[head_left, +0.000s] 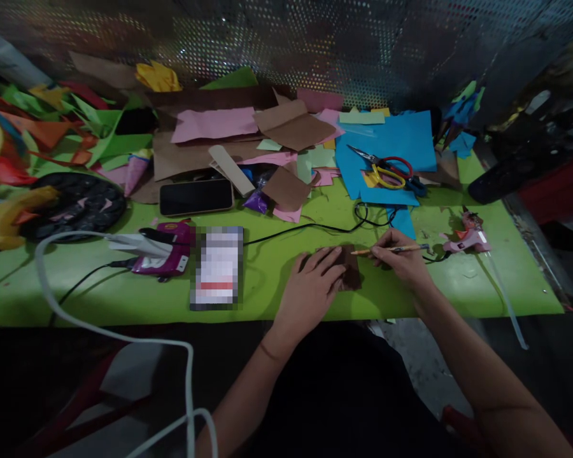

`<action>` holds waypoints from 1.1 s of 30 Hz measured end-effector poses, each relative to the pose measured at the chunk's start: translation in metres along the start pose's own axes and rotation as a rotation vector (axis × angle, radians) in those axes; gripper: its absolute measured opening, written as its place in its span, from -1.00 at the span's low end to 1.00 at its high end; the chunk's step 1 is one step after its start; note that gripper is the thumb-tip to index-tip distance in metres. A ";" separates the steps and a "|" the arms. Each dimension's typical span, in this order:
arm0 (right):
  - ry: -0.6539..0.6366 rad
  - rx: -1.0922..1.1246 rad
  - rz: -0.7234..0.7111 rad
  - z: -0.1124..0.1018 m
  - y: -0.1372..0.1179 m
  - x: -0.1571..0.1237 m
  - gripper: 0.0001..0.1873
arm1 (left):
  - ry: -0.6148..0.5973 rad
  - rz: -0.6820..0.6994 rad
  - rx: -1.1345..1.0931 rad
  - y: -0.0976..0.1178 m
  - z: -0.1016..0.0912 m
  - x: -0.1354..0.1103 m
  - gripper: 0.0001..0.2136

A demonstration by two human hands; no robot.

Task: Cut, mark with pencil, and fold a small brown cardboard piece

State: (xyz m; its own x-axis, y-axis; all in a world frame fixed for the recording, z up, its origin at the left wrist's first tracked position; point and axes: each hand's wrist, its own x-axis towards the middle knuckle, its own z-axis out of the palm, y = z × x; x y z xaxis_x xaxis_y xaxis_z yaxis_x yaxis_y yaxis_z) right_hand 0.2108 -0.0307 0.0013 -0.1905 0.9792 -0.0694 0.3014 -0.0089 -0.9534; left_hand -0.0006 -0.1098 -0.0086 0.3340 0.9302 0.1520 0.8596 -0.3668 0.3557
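A small piece of brown paper (352, 275) lies on the green table (272, 305) in front of me. My left hand (314, 283) rests flat on its left part, fingers stretched out and partly covering it. In my right hand (401, 257) is a pencil (363, 252), gripped near its pointed end. Its tip is over the upper part of the brown paper; whether it touches cannot be made out. The pencil's other end points right, toward a pink glue gun (470, 240) with a long clear glue stick in it.
Scissors (386, 168) with red and yellow handles lie on blue paper (413, 137). A dark phone (197, 196), a lit phone (218, 267) and a purple power strip (165, 254) sit to the left. A black cable (300, 227) crosses the table. Coloured paper scraps (214, 124) cover the back.
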 end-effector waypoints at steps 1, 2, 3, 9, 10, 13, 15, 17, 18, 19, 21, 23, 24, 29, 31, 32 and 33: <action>-0.013 0.000 0.014 -0.001 0.000 -0.001 -0.69 | 0.002 0.000 -0.001 0.000 0.000 0.000 -0.76; -0.026 0.000 0.027 -0.001 0.000 -0.002 -0.70 | 0.003 -0.001 -0.004 0.000 0.000 0.000 -0.76; -0.039 0.001 0.039 -0.001 0.000 -0.003 -0.72 | 0.003 -0.004 -0.007 0.000 0.000 0.000 -0.77; -0.138 0.031 0.088 -0.004 -0.002 -0.016 -0.81 | -0.006 -0.019 -0.027 0.000 0.000 0.000 -0.79; -0.153 0.027 0.095 -0.005 -0.003 -0.019 -0.82 | -0.006 -0.018 -0.026 0.000 0.000 0.000 -0.79; -0.187 0.006 0.115 -0.007 -0.004 -0.027 -0.83 | 0.001 -0.017 -0.021 0.000 0.001 0.000 -0.81; -0.206 0.018 0.121 -0.008 -0.003 -0.028 -0.82 | 0.007 -0.015 -0.020 -0.001 0.001 0.000 -0.82; -0.177 0.075 0.106 -0.008 0.000 -0.026 -0.80 | 0.010 -0.010 -0.022 -0.001 0.001 0.000 -0.82; -0.141 0.111 0.089 -0.007 0.002 -0.023 -0.78 | 0.009 -0.008 -0.024 -0.001 0.001 0.000 -0.82; -0.096 0.145 0.066 -0.007 0.003 -0.020 -0.77 | 0.008 -0.006 -0.025 -0.001 0.001 0.000 -0.82; -0.015 0.179 0.015 -0.004 0.004 -0.011 -0.74 | 0.005 -0.003 -0.028 -0.002 0.001 0.000 -0.82; 0.019 0.149 -0.017 0.000 0.002 -0.004 -0.73 | 0.003 -0.003 -0.030 -0.002 0.001 0.000 -0.83; 0.023 0.123 -0.027 0.002 0.001 -0.001 -0.73 | 0.004 -0.003 -0.033 -0.002 0.001 0.000 -0.83; 0.032 0.017 -0.054 0.010 -0.002 0.005 -0.67 | 0.003 0.007 -0.044 -0.003 0.001 0.000 -0.82; 0.030 -0.002 -0.059 0.010 0.000 0.005 -0.66 | 0.003 0.009 -0.044 -0.003 0.001 -0.001 -0.82; 0.029 -0.008 -0.063 0.010 0.001 0.005 -0.65 | 0.004 0.006 -0.045 -0.003 0.001 -0.001 -0.82; 0.029 -0.013 -0.068 0.010 0.001 0.005 -0.66 | 0.005 0.004 -0.045 -0.003 0.001 -0.001 -0.82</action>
State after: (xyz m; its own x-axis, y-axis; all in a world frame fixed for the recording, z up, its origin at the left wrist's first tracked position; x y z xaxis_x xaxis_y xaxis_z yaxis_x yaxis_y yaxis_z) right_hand 0.2010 -0.0275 -0.0032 -0.1839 0.9829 0.0044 0.3012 0.0606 -0.9516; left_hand -0.0035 -0.1093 -0.0108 0.3352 0.9288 0.1583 0.8399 -0.3707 0.3965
